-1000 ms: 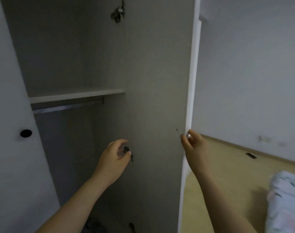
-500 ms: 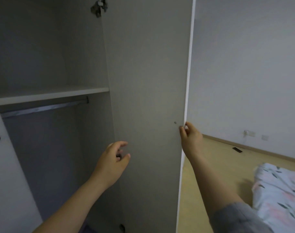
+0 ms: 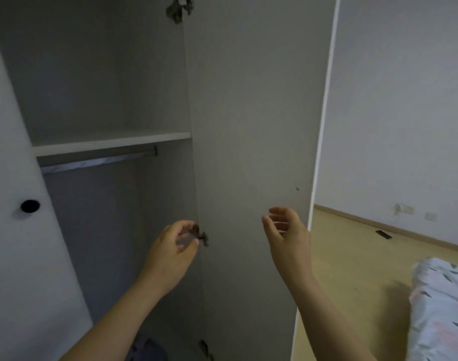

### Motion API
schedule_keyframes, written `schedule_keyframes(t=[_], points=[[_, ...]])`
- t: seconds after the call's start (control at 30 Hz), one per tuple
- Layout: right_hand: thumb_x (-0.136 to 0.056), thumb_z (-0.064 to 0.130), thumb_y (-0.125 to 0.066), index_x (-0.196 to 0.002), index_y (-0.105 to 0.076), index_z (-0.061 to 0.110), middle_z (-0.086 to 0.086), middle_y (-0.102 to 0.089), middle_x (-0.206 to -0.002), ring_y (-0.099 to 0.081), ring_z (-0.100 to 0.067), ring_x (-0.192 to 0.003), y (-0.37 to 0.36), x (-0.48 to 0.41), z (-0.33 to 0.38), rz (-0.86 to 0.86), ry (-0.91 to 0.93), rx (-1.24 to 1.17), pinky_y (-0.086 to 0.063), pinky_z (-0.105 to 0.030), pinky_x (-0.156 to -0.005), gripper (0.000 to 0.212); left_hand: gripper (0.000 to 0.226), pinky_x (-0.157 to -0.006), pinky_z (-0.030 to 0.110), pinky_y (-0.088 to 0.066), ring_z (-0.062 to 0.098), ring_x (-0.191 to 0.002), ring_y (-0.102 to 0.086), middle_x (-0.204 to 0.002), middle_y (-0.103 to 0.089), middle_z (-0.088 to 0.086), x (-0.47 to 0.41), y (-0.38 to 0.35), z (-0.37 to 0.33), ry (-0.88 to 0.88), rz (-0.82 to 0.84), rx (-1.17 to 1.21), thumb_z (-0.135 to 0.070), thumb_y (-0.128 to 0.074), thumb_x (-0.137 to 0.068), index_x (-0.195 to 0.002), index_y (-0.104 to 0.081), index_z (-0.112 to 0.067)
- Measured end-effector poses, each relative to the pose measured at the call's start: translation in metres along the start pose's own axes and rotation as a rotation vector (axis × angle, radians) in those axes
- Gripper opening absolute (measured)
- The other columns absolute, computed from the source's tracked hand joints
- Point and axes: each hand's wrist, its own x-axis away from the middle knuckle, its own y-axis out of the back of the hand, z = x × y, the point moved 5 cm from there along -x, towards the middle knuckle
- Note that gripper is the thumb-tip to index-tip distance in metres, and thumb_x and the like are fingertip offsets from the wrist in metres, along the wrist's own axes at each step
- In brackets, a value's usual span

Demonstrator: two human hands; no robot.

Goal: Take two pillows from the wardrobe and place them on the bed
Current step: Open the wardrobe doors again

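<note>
Two hands, mine, both loosely curled, empty: left hand point(image 3: 174, 246) at 7 o'clock beside the hinge point(image 3: 203, 237); right hand point(image 3: 287, 235) at 5 o'clock near the door point(image 3: 248, 126) edge. Open wardrobe point(image 3: 105, 74) at 10 o'clock; dim bundle point(image 3: 147, 347) at its bottom, unidentifiable. Open floor point(image 3: 353, 256) between door and bed point(image 3: 441, 308), 4 o'clock.

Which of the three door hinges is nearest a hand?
The middle hinge, just beside the left hand; the top hinge and bottom hinge sit well above and below.
</note>
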Motion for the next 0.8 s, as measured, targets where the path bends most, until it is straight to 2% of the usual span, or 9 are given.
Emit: schedule_keyframes(t=[0.07, 0.1, 0.23, 0.37, 0.4, 0.57, 0.67, 0.8], points=[[-0.086, 0.027, -0.064, -0.099, -0.061, 0.024, 0.015, -0.063, -0.081, -0.060, 0.005, -0.070, -0.030, 0.009, 0.008, 0.111, 0.006, -0.042, -0.044, -0.006, -0.056, 0.013, 0.030, -0.087, 0.029, -0.050, 0.017, -0.102, -0.061, -0.115, -0.062, 0.005, 0.002, 0.023, 0.008, 0.023, -0.044, -0.003, -0.004, -0.063, -0.083, -0.107, -0.057, -0.022], [-0.086, 0.026, -0.064, -0.097, -0.062, 0.024, 0.014, -0.064, -0.079, -0.059, 0.007, -0.069, -0.047, 0.014, 0.013, 0.168, 0.014, -0.056, -0.043, -0.005, -0.056, 0.011, 0.029, -0.087, 0.029, -0.050, 0.018, -0.100, -0.061, -0.113, -0.062, 0.006, 0.002, 0.038, 0.012, 0.033, -0.078, -0.009, -0.004, -0.063, -0.083, -0.106, -0.057, -0.022], [-0.086, 0.023, -0.064, -0.092, -0.063, 0.026, 0.013, -0.066, -0.074, -0.060, 0.006, -0.066, -0.118, 0.033, 0.031, 0.350, 0.034, -0.096, -0.042, -0.006, -0.057, 0.007, 0.027, -0.078, 0.013, -0.044, 0.004, -0.091, -0.060, -0.109, -0.063, 0.003, 0.010, 0.105, 0.034, 0.074, -0.234, -0.071, -0.006, -0.062, -0.084, -0.107, -0.059, -0.020], [-0.086, 0.020, -0.063, -0.093, -0.064, 0.021, 0.013, -0.065, -0.074, -0.058, 0.008, -0.065, -0.178, 0.051, 0.044, 0.473, 0.055, -0.106, -0.040, -0.005, -0.058, 0.006, 0.030, -0.088, 0.034, -0.050, 0.018, -0.097, -0.061, -0.111, -0.061, 0.003, 0.020, 0.163, 0.050, 0.110, -0.374, -0.176, -0.011, -0.063, -0.083, -0.113, -0.058, -0.017], [-0.086, 0.019, -0.063, -0.091, -0.064, 0.023, 0.014, -0.064, -0.074, -0.058, 0.008, -0.065, -0.191, 0.056, 0.048, 0.498, 0.059, -0.124, -0.041, -0.004, -0.058, 0.006, 0.031, -0.087, 0.035, -0.050, 0.020, -0.098, -0.060, -0.112, -0.060, 0.003, 0.021, 0.176, 0.054, 0.121, -0.403, -0.191, -0.012, -0.063, -0.084, -0.114, -0.057, -0.017], [-0.087, 0.018, -0.061, -0.091, -0.063, 0.022, 0.012, -0.065, -0.074, -0.060, 0.000, -0.067, -0.237, 0.067, 0.066, 0.601, 0.082, -0.169, -0.046, -0.009, -0.061, 0.006, 0.035, -0.078, 0.024, -0.043, 0.016, -0.099, -0.058, -0.117, -0.054, -0.002, 0.017, 0.214, 0.071, 0.160, -0.473, -0.231, -0.016, -0.061, -0.085, -0.119, -0.051, -0.020], [-0.088, 0.016, -0.061, -0.090, -0.062, 0.025, 0.013, -0.065, -0.076, -0.059, 0.006, -0.068, -0.252, 0.067, 0.070, 0.652, 0.108, -0.194, -0.043, -0.005, -0.060, 0.009, 0.046, -0.080, 0.025, -0.042, 0.015, -0.101, -0.054, -0.120, -0.048, -0.004, 0.008, 0.219, 0.073, 0.166, -0.503, -0.240, -0.015, -0.061, -0.085, -0.127, -0.044, -0.020], [-0.088, 0.016, -0.061, -0.089, -0.061, 0.030, 0.014, -0.066, -0.079, -0.060, 0.006, -0.070, -0.265, 0.057, 0.071, 0.695, 0.126, -0.224, -0.043, -0.005, -0.061, 0.014, 0.046, -0.077, 0.020, -0.039, 0.014, -0.100, -0.052, -0.123, -0.046, -0.001, -0.010, 0.219, 0.076, 0.168, -0.549, -0.247, -0.015, -0.061, -0.084, -0.125, -0.042, -0.025]])
